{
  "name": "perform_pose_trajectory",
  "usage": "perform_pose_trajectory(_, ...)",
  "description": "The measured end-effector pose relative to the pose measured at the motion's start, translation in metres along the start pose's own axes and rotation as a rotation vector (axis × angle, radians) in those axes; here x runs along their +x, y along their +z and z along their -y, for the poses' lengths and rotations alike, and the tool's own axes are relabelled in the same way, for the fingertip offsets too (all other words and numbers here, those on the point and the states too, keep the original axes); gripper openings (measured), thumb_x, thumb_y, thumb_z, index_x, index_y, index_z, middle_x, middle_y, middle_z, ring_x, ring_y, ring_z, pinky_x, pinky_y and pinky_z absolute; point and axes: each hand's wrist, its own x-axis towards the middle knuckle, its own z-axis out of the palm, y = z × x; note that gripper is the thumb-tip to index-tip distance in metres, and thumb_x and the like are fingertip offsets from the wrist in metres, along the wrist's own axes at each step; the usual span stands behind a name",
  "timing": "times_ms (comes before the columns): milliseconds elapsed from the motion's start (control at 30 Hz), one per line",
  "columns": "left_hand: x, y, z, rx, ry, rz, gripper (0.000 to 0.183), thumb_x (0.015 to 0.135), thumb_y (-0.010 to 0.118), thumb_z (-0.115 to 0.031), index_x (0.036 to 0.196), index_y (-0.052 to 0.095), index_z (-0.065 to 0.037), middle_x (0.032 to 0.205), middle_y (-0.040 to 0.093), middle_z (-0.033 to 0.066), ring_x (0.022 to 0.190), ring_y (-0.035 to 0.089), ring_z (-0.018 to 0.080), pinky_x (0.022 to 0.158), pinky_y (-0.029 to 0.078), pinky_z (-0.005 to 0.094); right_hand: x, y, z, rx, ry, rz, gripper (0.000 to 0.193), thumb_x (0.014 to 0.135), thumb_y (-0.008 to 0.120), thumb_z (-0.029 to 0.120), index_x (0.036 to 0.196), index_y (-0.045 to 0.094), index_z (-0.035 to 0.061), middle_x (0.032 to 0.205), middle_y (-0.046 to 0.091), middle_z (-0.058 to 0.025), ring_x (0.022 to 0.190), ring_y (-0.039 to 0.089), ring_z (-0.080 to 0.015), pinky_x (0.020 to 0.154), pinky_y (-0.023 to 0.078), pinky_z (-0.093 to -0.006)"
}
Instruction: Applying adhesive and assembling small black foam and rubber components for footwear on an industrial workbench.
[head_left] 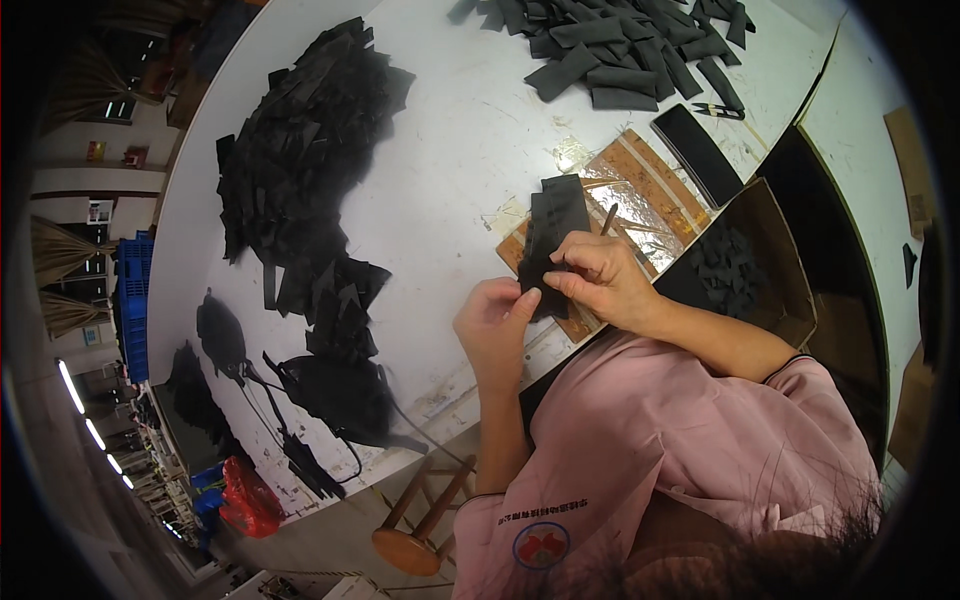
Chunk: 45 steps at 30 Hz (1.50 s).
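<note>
My left hand (500,325) pinches the lower edge of a black fabric piece (556,215) between thumb and fingers. Close beside it, my right hand (605,280) has its thumb and forefinger closed on the same fabric. A slim, dark, pointed tool (609,219) sticks up from behind the right hand's fingers; its kind and lower end are hidden. The fabric's top part lies over a brown board (640,160) partly covered with shiny clear film. Whether the fabric is one layer or several, I cannot tell.
A big heap of black fabric pieces (300,150) lies on the white table at left, with black bags (335,400) nearer. Folded black strips (620,50) are piled at the back. A phone (697,155), thread snips (718,111) and a cardboard box (800,270) stand right. A stool (408,552) is below.
</note>
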Motion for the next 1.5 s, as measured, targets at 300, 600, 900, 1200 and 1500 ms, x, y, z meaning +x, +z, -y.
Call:
perform_pose_trajectory(300, -0.004, 0.023, 0.0, 0.167, 0.058, -0.3, 0.01, 0.075, 0.061, -0.002, 0.081, 0.053, 0.0, 0.069, 0.053, 0.0012, 0.057, 0.045, 0.0041, 0.052, 0.037, 0.0168, -0.011, 0.002, 0.003, -0.209, -0.169, -0.206, 0.014, 0.067, 0.063, 0.003, 0.078, 0.058, -0.0031, 0.065, 0.055, -0.0106, 0.055, 0.054, -0.0213, 0.049, 0.041, -0.0271)
perform_pose_trajectory(600, -0.015, 0.032, -0.022, -0.091, -0.2, -0.137, 0.016, 0.08, 0.057, -0.016, 0.076, 0.053, -0.001, 0.065, 0.053, 0.0033, 0.052, 0.045, 0.0058, 0.047, 0.034, 0.0171, -0.015, -0.002, -0.008, -0.315, -0.302, -0.227, 0.015, 0.058, 0.064, 0.001, 0.071, 0.057, -0.0005, 0.065, 0.053, -0.0107, 0.06, 0.054, -0.0259, 0.053, 0.044, -0.0326)
perform_pose_trajectory(900, -0.015, 0.032, -0.02, -0.058, -0.316, -0.108, 0.02, 0.08, 0.058, -0.016, 0.066, 0.05, -0.004, 0.057, 0.05, 0.0019, 0.045, 0.04, 0.0052, 0.041, 0.03, 0.0172, -0.017, -0.005, -0.007, -0.403, -0.354, -0.159, 0.024, 0.05, 0.065, -0.004, 0.071, 0.055, 0.0013, 0.067, 0.051, -0.009, 0.064, 0.053, -0.0248, 0.055, 0.044, -0.0316)
perform_pose_trajectory(1200, -0.013, 0.027, -0.013, -0.198, -0.423, -0.097, 0.015, 0.077, 0.059, -0.009, 0.069, 0.05, -0.002, 0.059, 0.051, 0.0024, 0.045, 0.041, 0.0042, 0.038, 0.03, 0.0169, -0.015, -0.004, -0.013, -0.617, -0.546, -0.141, 0.026, 0.049, 0.064, 0.003, 0.073, 0.055, -0.0001, 0.063, 0.045, -0.0062, 0.059, 0.047, -0.0212, 0.048, 0.04, -0.0307)
perform_pose_trajectory(1500, -0.009, 0.022, -0.008, -0.343, -0.517, -0.113, 0.008, 0.075, 0.055, -0.004, 0.07, 0.05, -0.002, 0.06, 0.052, 0.0046, 0.049, 0.046, 0.0089, 0.039, 0.031, 0.0194, -0.012, -0.005, -0.02, -0.787, -0.709, -0.18, 0.021, 0.056, 0.057, 0.007, 0.074, 0.056, -0.0013, 0.061, 0.042, -0.0043, 0.056, 0.045, -0.0176, 0.045, 0.038, -0.028)
